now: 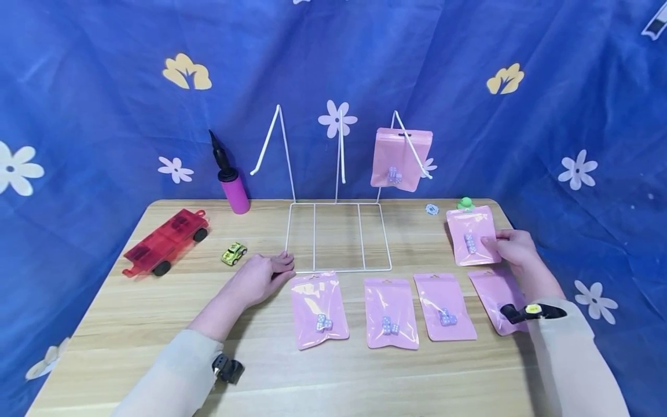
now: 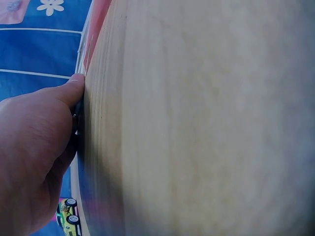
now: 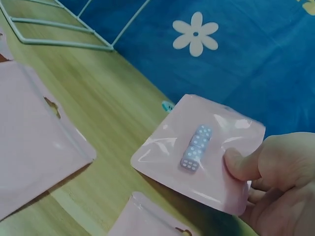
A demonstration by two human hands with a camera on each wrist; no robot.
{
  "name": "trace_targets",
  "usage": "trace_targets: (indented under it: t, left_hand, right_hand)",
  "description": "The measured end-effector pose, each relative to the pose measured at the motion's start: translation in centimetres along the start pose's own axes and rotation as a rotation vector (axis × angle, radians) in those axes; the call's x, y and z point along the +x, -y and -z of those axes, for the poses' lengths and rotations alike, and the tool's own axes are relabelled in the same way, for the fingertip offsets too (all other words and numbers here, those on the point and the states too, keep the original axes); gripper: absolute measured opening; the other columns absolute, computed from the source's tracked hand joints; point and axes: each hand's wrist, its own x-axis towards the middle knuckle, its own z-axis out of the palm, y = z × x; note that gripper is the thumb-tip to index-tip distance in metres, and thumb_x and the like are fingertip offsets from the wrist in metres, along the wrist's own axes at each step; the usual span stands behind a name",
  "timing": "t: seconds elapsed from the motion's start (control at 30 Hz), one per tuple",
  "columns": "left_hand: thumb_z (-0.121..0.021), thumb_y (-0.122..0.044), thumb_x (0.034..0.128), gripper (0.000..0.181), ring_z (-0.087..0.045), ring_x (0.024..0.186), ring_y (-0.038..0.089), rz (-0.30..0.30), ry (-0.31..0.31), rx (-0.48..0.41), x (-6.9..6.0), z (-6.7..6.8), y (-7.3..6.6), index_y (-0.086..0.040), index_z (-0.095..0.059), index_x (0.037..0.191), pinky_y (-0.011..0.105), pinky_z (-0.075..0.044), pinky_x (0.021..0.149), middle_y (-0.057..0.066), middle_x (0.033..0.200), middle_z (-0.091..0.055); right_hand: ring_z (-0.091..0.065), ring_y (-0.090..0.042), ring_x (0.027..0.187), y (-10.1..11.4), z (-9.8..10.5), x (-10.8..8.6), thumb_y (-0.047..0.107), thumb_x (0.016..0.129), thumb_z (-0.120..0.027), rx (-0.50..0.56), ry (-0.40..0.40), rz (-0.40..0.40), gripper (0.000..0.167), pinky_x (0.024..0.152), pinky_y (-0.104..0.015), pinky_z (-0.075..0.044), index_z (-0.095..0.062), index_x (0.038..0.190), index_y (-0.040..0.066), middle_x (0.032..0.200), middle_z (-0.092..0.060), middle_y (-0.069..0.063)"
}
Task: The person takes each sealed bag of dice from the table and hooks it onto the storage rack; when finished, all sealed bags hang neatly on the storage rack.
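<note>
1. While the right hand (image 1: 513,246) pinches the held pink zip bag (image 1: 460,229) at its right side, thumb in front, the bag's dice (image 1: 471,243) show as a short column left of the thumb tip.
2. Where the left hand (image 1: 263,279) rests, its thumb and fingers lie close together over the near-left corner of the white wire rack (image 1: 314,237); I cannot tell whether they pinch the wire.
3. Nearer the person than the left fingers, plain wood of the tabletop (image 1: 292,376) stretches wide; right of the right fingers, its edge is near, with the blue backdrop (image 1: 234,58) just past it.
4. The held bag hides the right fingertips behind it, the left hand covers the rack corner, and the right wrist and black strap (image 1: 552,313) cover part of the right-end bag (image 1: 490,289).
5. Just beyond the right fingers, a green duck (image 1: 466,202) is partly hidden by the held bag; farther left lies a pale disc (image 1: 432,209), its print unreadable.
6. Between both hands' fingers, nearer the person, lie the first bag (image 1: 310,301), second bag (image 1: 388,298) and third bag (image 1: 438,295).
7. Beyond the left fingers rise three hooks, the right one jutting across the hanging bag (image 1: 388,150).
8. Left of those fingers sit a yellow-green toy car (image 1: 234,253) and red trailer (image 1: 169,237), with a hand pump (image 1: 237,194) beyond.
</note>
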Motion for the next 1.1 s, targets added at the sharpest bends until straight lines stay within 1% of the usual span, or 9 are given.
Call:
trace_targets:
  t: [0.13,0.2,0.3,0.37,0.47,0.5,0.63,0.83,1.1]
  left_hand:
    - [-0.076,-0.023,0.1004,0.034,-0.064,0.127,0.032,0.003,-0.003,-0.011,0.0,0.1,0.0,-0.001,-0.076,0.126,0.050,-0.051,0.109,0.015,0.131,-0.070]
    - [-0.076,-0.023,0.1004,0.034,-0.064,0.128,0.032,0.005,-0.002,-0.014,0.0,0.2,0.0,-0.001,-0.076,0.126,0.051,-0.051,0.109,0.015,0.131,-0.070]
    - [-0.076,-0.023,0.1003,0.034,-0.065,0.127,0.031,0.008,-0.001,-0.014,0.0,0.2,0.0,-0.001,-0.076,0.126,0.050,-0.051,0.109,0.015,0.131,-0.070]
    - [-0.076,-0.023,0.1004,0.034,-0.065,0.128,0.031,0.010,0.002,-0.012,0.0,0.2,0.0,-0.001,-0.076,0.126,0.050,-0.050,0.109,0.015,0.131,-0.070]
    - [-0.076,-0.023,0.1005,0.034,-0.065,0.127,0.031,0.009,0.001,-0.014,-0.1,0.2,-0.1,-0.001,-0.076,0.126,0.049,-0.050,0.109,0.014,0.130,-0.071]
    - [-0.076,-0.023,0.1005,0.033,-0.065,0.127,0.031,0.008,0.000,-0.016,-0.1,0.2,-0.1,-0.001,-0.076,0.125,0.049,-0.050,0.109,0.014,0.130,-0.071]
    - [-0.076,-0.023,0.1002,0.033,-0.065,0.127,0.031,0.004,-0.006,-0.023,-0.1,0.1,-0.1,-0.001,-0.076,0.125,0.049,-0.051,0.109,0.014,0.129,-0.071]
    - [-0.077,-0.022,0.0998,0.034,-0.065,0.127,0.031,0.002,-0.013,-0.034,-0.1,0.1,-0.1,0.000,-0.076,0.125,0.050,-0.051,0.109,0.015,0.129,-0.071]
    - [-0.077,-0.022,0.0997,0.033,-0.065,0.127,0.031,0.012,-0.012,-0.038,0.0,0.0,-0.1,0.000,-0.076,0.125,0.050,-0.050,0.109,0.015,0.130,-0.070]
  right_hand:
    - [-0.061,-0.005,0.079,0.8,0.1,-0.7,0.017,0.101,-0.074,0.090,0.010,0.073,0.050,0.067,-0.019,-0.057,-0.058,0.135,-0.015,0.097,-0.065,0.000]
    - [-0.062,-0.003,0.076,1.3,0.2,-1.1,0.017,0.101,-0.075,0.112,0.001,0.103,0.046,0.066,-0.017,-0.056,-0.060,0.133,-0.014,0.089,-0.067,0.007]
    - [-0.062,-0.002,0.073,2.3,0.3,-1.8,0.017,0.100,-0.076,0.146,-0.011,0.140,0.038,0.063,-0.016,-0.055,-0.066,0.124,-0.011,0.082,-0.068,0.013]
    - [-0.063,-0.003,0.072,2.9,0.4,-2.3,0.014,0.098,-0.078,0.195,-0.022,0.147,0.025,0.062,-0.017,-0.055,-0.073,0.114,-0.004,0.079,-0.070,0.013]
    - [-0.062,-0.005,0.069,3.8,0.5,-3.3,0.009,0.097,-0.078,0.324,-0.026,0.156,0.005,0.059,-0.017,-0.053,-0.079,0.100,0.005,0.078,-0.071,0.010]
    - [-0.062,-0.005,0.068,4.0,0.6,-3.6,0.007,0.097,-0.078,0.368,-0.024,0.162,0.003,0.058,-0.017,-0.053,-0.080,0.096,0.008,0.077,-0.071,0.009]
    - [-0.057,-0.007,0.062,4.9,0.6,-4.5,0.003,0.097,-0.076,0.487,-0.023,0.201,0.018,0.052,-0.017,-0.048,-0.080,0.084,0.014,0.072,-0.069,0.006]
    - [-0.058,-0.007,0.060,6.3,0.4,-5.8,-0.004,0.094,-0.077,0.597,-0.014,0.292,0.014,0.050,-0.017,-0.048,-0.080,0.085,0.006,0.071,-0.070,0.002]
    - [-0.057,-0.010,0.057,8.3,0.7,-8.0,-0.005,0.093,-0.078,0.648,-0.022,0.364,0.009,0.050,-0.017,-0.050,-0.080,0.087,0.000,0.068,-0.066,-0.002]
